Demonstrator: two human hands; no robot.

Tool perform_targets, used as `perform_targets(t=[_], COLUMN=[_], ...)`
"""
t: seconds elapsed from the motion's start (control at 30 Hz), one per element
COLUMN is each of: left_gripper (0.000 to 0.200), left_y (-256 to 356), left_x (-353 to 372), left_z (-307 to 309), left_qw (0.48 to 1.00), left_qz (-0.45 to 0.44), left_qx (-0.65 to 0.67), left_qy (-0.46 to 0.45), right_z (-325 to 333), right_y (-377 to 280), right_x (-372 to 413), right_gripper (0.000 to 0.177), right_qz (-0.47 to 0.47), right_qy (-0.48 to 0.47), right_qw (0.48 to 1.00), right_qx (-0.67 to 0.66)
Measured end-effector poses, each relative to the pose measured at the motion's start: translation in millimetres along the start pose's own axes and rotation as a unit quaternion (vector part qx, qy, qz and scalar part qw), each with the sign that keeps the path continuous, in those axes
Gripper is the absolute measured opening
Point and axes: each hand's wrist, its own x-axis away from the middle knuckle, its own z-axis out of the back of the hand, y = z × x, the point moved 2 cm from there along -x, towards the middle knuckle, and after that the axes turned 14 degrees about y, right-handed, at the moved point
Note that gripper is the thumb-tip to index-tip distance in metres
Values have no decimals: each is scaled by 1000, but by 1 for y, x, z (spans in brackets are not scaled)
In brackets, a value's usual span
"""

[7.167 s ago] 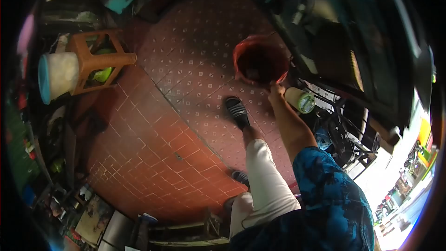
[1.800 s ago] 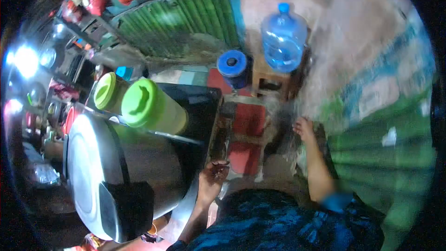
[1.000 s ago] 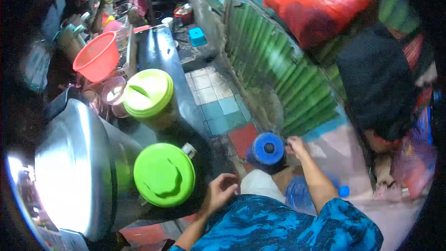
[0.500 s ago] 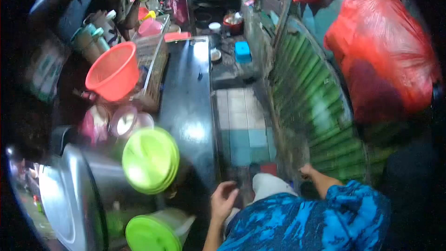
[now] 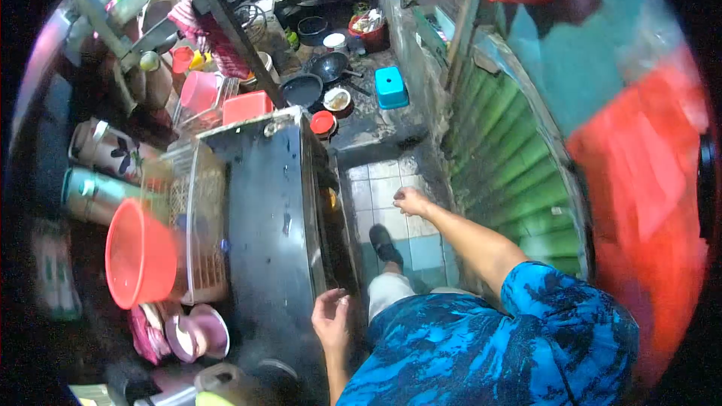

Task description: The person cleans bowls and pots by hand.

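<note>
My left hand (image 5: 331,319) hangs beside the edge of the dark table (image 5: 259,203), fingers loosely bent and apart, holding nothing. Forward over the tiled floor (image 5: 376,188) reaches my right hand (image 5: 412,201), its fingers curled in, with no object visible in it. On the table's left side are a clear plastic basket (image 5: 203,218) and a coral-red plastic basin (image 5: 141,256), both away from my hands. One shoe (image 5: 383,243) of mine shows on the tiles between the hands.
A green corrugated panel (image 5: 511,158) lines the right side, with large red plastic bags (image 5: 647,195) hanging beyond it. Ahead on the floor are a blue stool (image 5: 391,88), black pans (image 5: 302,91) and a red-lidded tub (image 5: 323,123). A wooden post (image 5: 233,26) stands left.
I have moved forward along the aisle. My right hand has swung forward from beside the green panel. The lime-green lidded tubs have mostly dropped out of view, and the far floor is closer.
</note>
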Motion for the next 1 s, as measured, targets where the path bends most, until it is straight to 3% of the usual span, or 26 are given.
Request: perform_targets(t=[0.07,0.17,0.23,0.27,0.3,0.43,0.5,0.63,0.73,0.77,0.8,0.83,0.9,0.97,1.0], left_gripper=[22,22,24,25,25,24,23,22,19,19,19,19,19,19,19], left_y=[7,21,19,30,42,69,68,64,52,53,51,50,48,62,68], left_x=[-48,-134,-198,-227,-252,-357,-411,-503,-555,-564,-578,-593,-606,-627,-638], left_z=[-32,-81,-112,-131,-151,-226,-260,-315,-344,-351,-356,-364,-377,-394,-400], left_qw=[1000,1000,998,996,998,995,996,996,991,986,981,979,956,948,944], left_qz=[-2,-27,-51,-54,-30,-15,-5,20,80,96,106,112,216,231,235], left_qx=[2,-2,-46,-59,-47,-48,-38,-81,-86,-108,-128,-131,-99,-107,-117], left_qy=[19,8,-13,-27,-40,-90,-84,-24,57,79,98,105,171,191,200], right_z=[12,44,82,105,121,170,178,193,198,190,184,180,172,157,145], right_y=[5,50,61,55,65,49,53,38,-13,29,21,4,-59,-123,-148], right_x=[-53,-142,-172,-177,-191,-239,-280,-394,-513,-567,-607,-653,-720,-774,-794], right_gripper=[32,28,25,26,24,18,19,14,7,8,9,11,11,12,14], right_qz=[-30,115,-4,-112,-147,-232,-287,-337,-273,-285,-264,-240,-118,-51,-94], right_qy=[19,121,166,145,165,218,248,215,164,143,105,72,39,6,-17], right_qw=[999,961,975,977,975,941,919,912,947,948,959,968,990,990,993], right_qx=[37,220,150,109,26,-117,-106,-96,32,-3,15,31,64,132,62])
